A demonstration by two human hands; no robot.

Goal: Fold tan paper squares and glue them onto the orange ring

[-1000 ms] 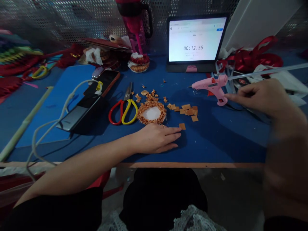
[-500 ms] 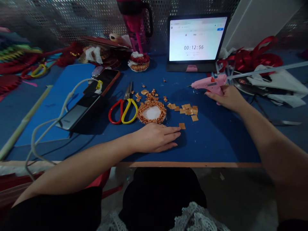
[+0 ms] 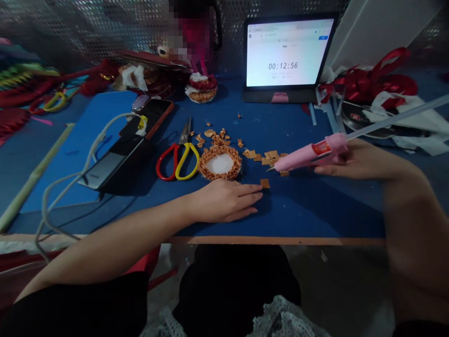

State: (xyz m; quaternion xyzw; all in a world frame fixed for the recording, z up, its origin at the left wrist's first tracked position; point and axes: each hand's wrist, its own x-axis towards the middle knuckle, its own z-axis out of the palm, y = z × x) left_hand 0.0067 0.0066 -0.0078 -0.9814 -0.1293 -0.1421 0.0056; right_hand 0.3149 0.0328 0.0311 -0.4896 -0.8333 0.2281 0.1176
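Observation:
My right hand [image 3: 361, 160] is closed around a pink hot glue gun [image 3: 301, 156], with a long clear glue stick [image 3: 393, 118] running out of its back. The gun's nozzle points left, just above and beside a small brown square [image 3: 265, 184]. My left hand [image 3: 222, 201] lies flat on the blue table, fingers stretched out, index fingertip at the square's left edge. Just beyond that hand sits a round piece [image 3: 204, 167] with a ruffled brown rim and white centre. More brown squares [image 3: 269, 155] lie partly behind the gun's tip.
Scissors [image 3: 186, 161] with red and yellow handles lie left of the round piece. Brown scraps [image 3: 220, 139] are scattered behind it. A tablet [image 3: 284, 56] showing a timer stands at the back. Phones and a cable [image 3: 47, 206] are at left, red ribbon [image 3: 380, 84] at right.
My right hand has brought the glue gun forward and tilted its nozzle down toward the single brown square. My left hand has stayed in place.

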